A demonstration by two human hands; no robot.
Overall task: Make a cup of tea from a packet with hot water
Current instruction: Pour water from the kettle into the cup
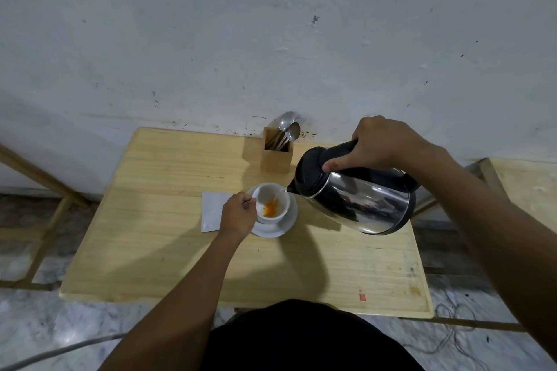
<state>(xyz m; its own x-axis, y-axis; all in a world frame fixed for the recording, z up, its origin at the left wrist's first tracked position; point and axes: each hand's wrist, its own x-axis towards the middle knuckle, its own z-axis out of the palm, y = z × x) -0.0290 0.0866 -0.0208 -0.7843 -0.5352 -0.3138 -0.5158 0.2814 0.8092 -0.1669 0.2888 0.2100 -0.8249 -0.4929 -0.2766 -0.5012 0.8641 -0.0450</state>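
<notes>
both hands work: the right hand (379,144) wraps the kettle (355,193) handle, tilting its spout over the cup (272,205) on the saucer (271,230); the left hand (238,215) pinches a spoon (246,204), ready to stir.

We see dim, soft indoor light from above, slightly bluish on the wall (271,24). On the wooden table (150,235), broad blurry-edged shadows of the arms spread toward its near edge, and the kettle (361,199) held above its right side mirrors the surroundings with streaky glare. Wide-angle distortion bends the table's edges; detail is soft throughout.
</notes>
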